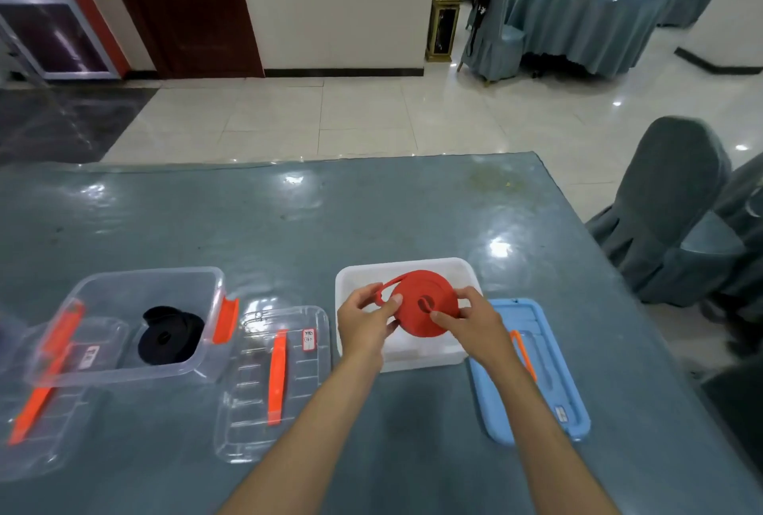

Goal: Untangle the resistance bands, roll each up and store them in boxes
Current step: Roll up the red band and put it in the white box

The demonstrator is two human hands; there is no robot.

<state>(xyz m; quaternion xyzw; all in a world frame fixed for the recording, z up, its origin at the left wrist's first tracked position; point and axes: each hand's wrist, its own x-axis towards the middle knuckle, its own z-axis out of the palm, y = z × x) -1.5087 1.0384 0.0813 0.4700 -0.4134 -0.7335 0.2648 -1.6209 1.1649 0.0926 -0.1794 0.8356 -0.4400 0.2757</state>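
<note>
Hands together now: left hand (368,314) and right hand (466,318) pinch the red band (421,304) over the white box (406,357). Springy rubber, probably; grip the coil's rim so it can't unwind.

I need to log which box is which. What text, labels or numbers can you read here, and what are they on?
Nothing is legible.
Red-bordered sticker on the clear lid: too blurred.
Sticker on the left lid: too blurred.
Small label on the blue lid: too small.
</note>
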